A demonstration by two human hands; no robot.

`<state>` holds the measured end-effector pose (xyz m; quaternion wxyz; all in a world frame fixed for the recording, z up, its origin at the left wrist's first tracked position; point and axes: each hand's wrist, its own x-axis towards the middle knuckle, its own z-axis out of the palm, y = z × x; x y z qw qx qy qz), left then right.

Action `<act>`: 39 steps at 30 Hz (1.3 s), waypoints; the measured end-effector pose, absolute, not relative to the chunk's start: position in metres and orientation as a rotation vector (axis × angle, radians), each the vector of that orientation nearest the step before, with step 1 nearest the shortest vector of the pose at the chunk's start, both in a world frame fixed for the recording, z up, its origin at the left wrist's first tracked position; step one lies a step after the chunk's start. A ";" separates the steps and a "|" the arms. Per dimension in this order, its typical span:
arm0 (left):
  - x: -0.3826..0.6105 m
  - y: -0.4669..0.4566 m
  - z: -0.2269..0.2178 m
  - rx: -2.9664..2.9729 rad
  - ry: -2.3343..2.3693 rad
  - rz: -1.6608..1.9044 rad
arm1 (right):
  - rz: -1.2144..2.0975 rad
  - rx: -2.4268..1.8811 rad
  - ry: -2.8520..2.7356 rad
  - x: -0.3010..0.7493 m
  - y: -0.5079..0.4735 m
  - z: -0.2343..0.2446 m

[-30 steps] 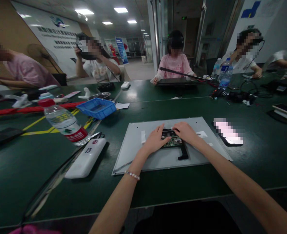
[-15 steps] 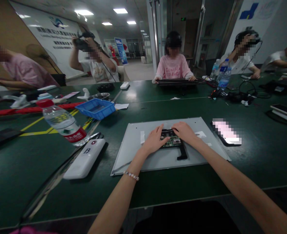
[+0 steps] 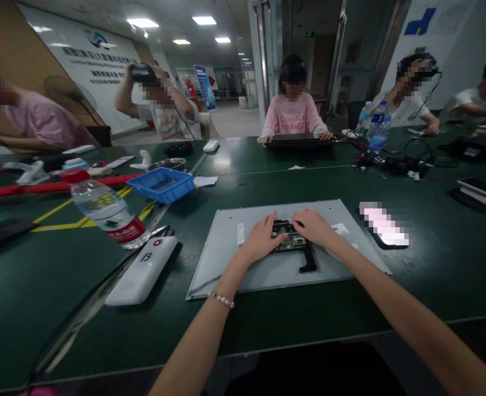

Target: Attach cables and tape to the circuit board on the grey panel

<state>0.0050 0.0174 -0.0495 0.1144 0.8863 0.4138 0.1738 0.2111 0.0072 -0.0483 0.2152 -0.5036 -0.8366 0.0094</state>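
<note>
A green circuit board (image 3: 292, 242) in a black frame lies on a flat grey metal panel (image 3: 226, 258), with a black arm of the frame sticking out toward me. Along the board's left side rests my left hand (image 3: 261, 236), its fingers stretched out and its thumb apart over the board. My right hand (image 3: 312, 224) is at the board's upper right corner, fingers bent and closed on its edge. Its fingertips are partly hidden, as are both sides of the board.
Left of the panel lie a white power bank (image 3: 144, 269) marked 13, a red-capped water bottle (image 3: 106, 212) and a blue tray (image 3: 163, 184). A phone (image 3: 383, 225) lies to the right. Across the green table (image 3: 259, 176), several people sit, one holding a dark panel (image 3: 298, 142).
My right hand's fingers have shifted slightly at the board's upper corner. My left hand keeps its place. Across the table at left, a person's raised hands and headset have moved a little.
</note>
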 end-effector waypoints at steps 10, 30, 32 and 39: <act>0.005 0.018 -0.050 2.584 1.226 0.503 | 0.060 -1.363 -2.288 0.218 0.015 -0.055; 0.005 0.017 -0.049 2.592 1.213 0.486 | 0.054 -1.404 -2.339 0.216 0.018 -0.052; 0.005 0.017 -0.050 2.594 1.216 0.490 | 0.057 -1.403 -2.319 0.216 0.018 -0.054; 0.004 0.018 -0.051 2.600 1.218 0.487 | 0.053 -1.407 -2.260 0.215 0.018 -0.056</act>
